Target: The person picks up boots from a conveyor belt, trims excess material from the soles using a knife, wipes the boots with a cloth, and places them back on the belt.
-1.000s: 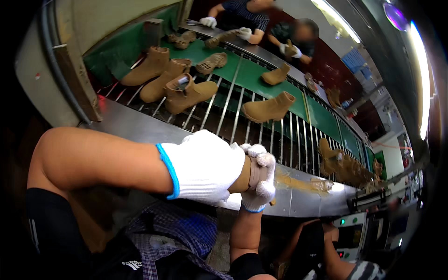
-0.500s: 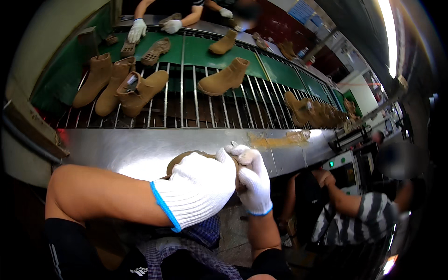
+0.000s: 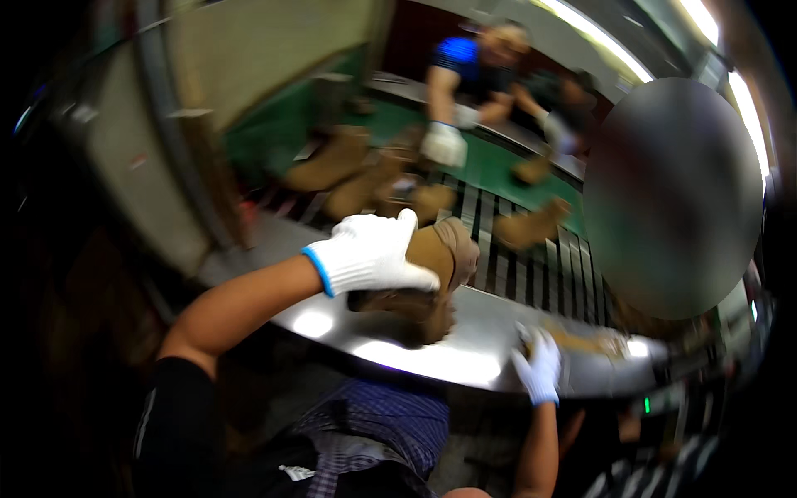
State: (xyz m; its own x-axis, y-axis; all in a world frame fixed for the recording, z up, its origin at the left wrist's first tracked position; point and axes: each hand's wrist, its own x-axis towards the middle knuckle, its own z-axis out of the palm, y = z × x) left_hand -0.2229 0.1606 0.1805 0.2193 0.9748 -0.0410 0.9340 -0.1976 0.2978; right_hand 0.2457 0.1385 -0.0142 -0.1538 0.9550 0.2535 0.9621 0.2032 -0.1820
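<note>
My left hand (image 3: 374,253), in a white knit glove with a blue cuff, grips a tan boot (image 3: 433,251) over the metal ledge (image 3: 311,322). Its thumb and fingers spread across the boot's side. Apart from the boot, my right hand (image 3: 542,369) is over the ledge further right, in a matching glove. A small dark shape (image 3: 524,333) shows at its fingertips, too blurred to name. Beside that hand a yellow-brown patch (image 3: 573,339) marks the ledge.
Beyond the ledge runs a rack of metal bars (image 3: 531,278). Several tan boots lie at its left, and another boot (image 3: 531,226) lies further right. Across the green surface (image 3: 490,178) a co-worker's gloved hand (image 3: 444,144) reaches in. A second person is behind, right.
The view has swung to the left and blurred. My right hand has let go of the boot and moved right along the ledge. My left hand keeps the boot, now more exposed.
</note>
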